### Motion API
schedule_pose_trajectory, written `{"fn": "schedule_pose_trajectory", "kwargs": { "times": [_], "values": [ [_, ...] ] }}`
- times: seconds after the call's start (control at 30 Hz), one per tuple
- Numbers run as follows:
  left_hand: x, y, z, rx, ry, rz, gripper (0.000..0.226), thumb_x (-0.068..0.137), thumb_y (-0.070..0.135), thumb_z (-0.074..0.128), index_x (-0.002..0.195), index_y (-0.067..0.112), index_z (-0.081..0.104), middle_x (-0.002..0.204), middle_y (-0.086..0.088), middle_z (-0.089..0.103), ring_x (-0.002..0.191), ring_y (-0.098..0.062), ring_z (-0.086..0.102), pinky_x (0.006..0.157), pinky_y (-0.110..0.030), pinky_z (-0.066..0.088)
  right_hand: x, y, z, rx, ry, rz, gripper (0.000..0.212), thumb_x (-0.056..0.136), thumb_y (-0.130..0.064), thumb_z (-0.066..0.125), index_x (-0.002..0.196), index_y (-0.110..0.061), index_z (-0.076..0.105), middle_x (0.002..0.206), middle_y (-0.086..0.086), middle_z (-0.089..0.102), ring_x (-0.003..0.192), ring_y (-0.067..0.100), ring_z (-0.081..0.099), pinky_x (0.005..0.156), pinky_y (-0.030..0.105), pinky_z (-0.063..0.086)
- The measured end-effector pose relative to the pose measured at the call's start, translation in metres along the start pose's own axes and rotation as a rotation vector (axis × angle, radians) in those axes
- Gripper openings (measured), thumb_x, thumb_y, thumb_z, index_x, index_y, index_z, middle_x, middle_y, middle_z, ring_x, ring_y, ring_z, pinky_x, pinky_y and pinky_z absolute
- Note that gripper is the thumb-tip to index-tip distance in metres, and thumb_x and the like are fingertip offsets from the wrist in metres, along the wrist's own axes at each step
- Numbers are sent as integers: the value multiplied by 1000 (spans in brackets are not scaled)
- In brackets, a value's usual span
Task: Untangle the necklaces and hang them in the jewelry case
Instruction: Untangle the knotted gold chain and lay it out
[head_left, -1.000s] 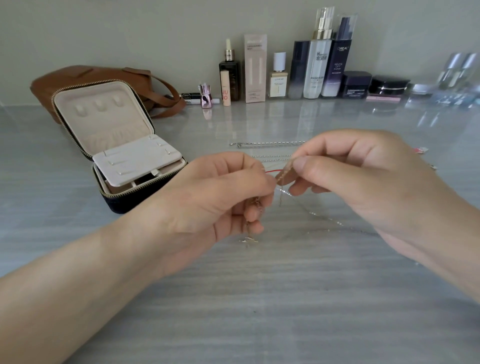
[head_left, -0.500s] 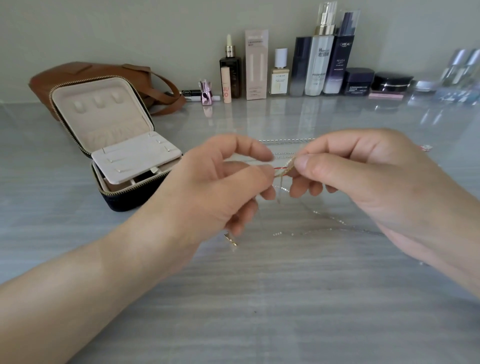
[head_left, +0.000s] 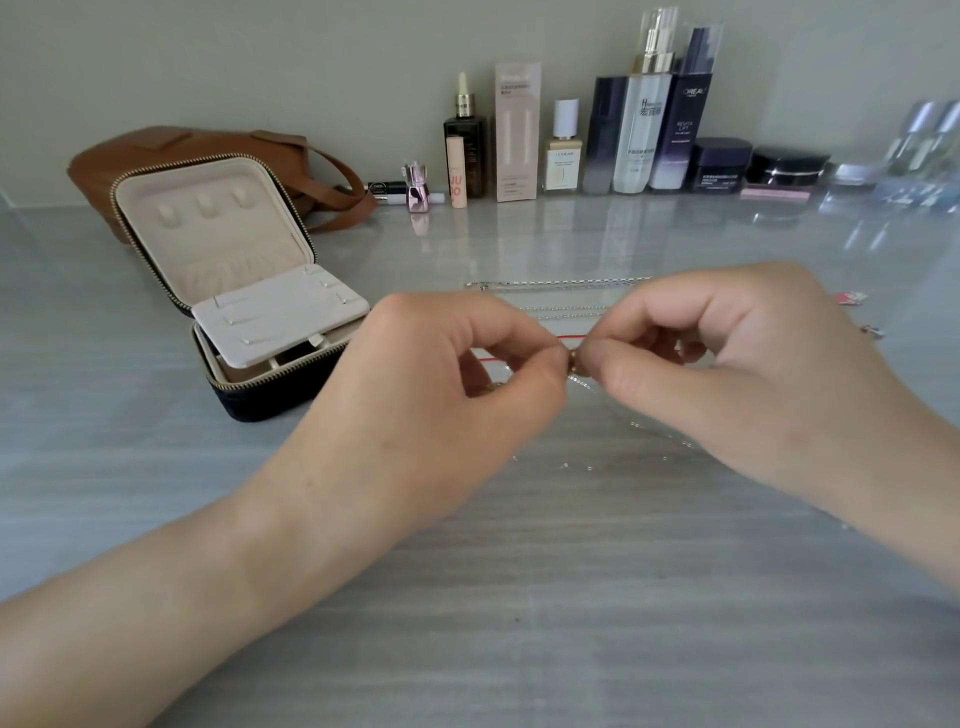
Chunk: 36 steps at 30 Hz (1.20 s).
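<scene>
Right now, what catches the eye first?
The left hand and right hand meet mid-frame, pinching a fine necklace above the table. The open case stands at left, nothing hung in it; a silver chain lies just beyond the hands. Bottles line the table's back edge.

The grey streaked table (head_left: 519, 623) is carrying an open jewelry case (head_left: 208, 249) at the left, which is standing just in front of a brown bag (head_left: 156, 150). A row of cosmetic bottles and jars (head_left: 644, 130) is lining the far edge by the wall, with a small pink bottle (head_left: 415, 187) beside them. Silver chains (head_left: 561, 284) are lying stretched side by side near the middle. A fine chain (head_left: 639, 426) is trailing across the surface nearer the front, and a small red tag (head_left: 847, 298) is lying at the right.
</scene>
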<state>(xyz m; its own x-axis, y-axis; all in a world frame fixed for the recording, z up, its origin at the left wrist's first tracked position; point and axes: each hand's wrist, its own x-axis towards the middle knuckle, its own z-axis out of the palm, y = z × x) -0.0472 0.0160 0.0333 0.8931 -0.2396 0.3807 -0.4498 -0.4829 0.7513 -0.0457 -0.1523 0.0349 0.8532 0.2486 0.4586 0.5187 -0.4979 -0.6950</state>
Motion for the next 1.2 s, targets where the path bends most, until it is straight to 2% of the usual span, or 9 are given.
{"fn": "schedule_pose_trajectory", "kwargs": {
  "times": [0.17, 0.3, 0.47, 0.67, 0.77, 0.83, 0.93, 1.1, 1.2],
  "values": [
    [1, -3, -1, 68, -26, 40, 13, 71, 39, 59, 73, 36, 71, 65, 1, 67, 54, -21, 53, 45, -27, 41, 0, 6, 1, -169, 26, -77, 11, 70, -32, 61, 60, -31, 64, 59, -6, 55, 57, 16, 47, 52, 24, 36],
    [2, -3, -1, 78, -42, 41, 8, 72, 39, 64, 67, 35, 69, 75, 21, 64, 51, -9, 50, 45, -13, 37, -2, 5, 2, -299, 49, -140, 17, 72, -39, 53, 64, -29, 64, 59, -7, 50, 65, 18, 49, 55, 25, 37],
    [2, 0, -1, 69, -37, -9, 10, 73, 29, 67, 63, 31, 64, 48, 27, 51, 38, -2, 41, 38, -7, 29, -2, 3, 3, -326, 53, -147, 18, 72, -41, 52, 65, -30, 64, 60, -9, 49, 63, 18, 48, 54, 26, 37],
    [0, 3, -2, -28, -41, -77, 6, 67, 33, 65, 70, 29, 67, 51, -6, 60, 37, -12, 44, 38, -19, 35, -2, 4, 3, -318, 55, -151, 18, 72, -40, 52, 65, -29, 65, 60, -8, 50, 63, 18, 48, 55, 27, 37],
    [2, 1, -2, -65, -37, -89, 11, 63, 38, 69, 71, 32, 67, 58, -3, 66, 44, -23, 51, 41, -23, 41, -2, 5, 3, -317, 58, -149, 17, 72, -39, 53, 64, -29, 65, 60, -7, 50, 64, 18, 48, 56, 27, 37],
    [4, -3, -3, -39, -44, -69, 12, 62, 44, 74, 66, 34, 69, 69, 9, 70, 55, -11, 61, 53, -19, 49, -2, 5, 3, -302, 57, -149, 17, 72, -39, 53, 64, -30, 64, 59, -7, 50, 64, 17, 49, 56, 26, 37],
    [6, -6, -4, -5, -41, -62, 12, 63, 48, 72, 63, 36, 70, 78, 19, 69, 67, 8, 60, 58, -7, 42, -2, 5, 2, -225, 30, -129, 18, 72, -42, 51, 65, -31, 63, 62, -6, 54, 61, 16, 49, 55, 23, 38],
    [6, -9, -3, 6, -46, -64, 8, 61, 43, 64, 67, 45, 70, 79, 15, 69, 70, 6, 60, 56, -11, 43, -1, 6, 1, -176, 13, -98, 13, 73, -36, 58, 62, -32, 61, 67, -11, 60, 57, 19, 50, 56, 27, 39],
    [5, -7, -2, -2, -52, -68, 5, 62, 42, 75, 66, 40, 72, 80, 12, 69, 57, 8, 55, 53, -10, 39, -1, 5, 1, -182, 9, -115, 15, 74, -42, 53, 65, -33, 61, 68, -9, 59, 56, 19, 49, 55, 29, 39]
  ]
}}
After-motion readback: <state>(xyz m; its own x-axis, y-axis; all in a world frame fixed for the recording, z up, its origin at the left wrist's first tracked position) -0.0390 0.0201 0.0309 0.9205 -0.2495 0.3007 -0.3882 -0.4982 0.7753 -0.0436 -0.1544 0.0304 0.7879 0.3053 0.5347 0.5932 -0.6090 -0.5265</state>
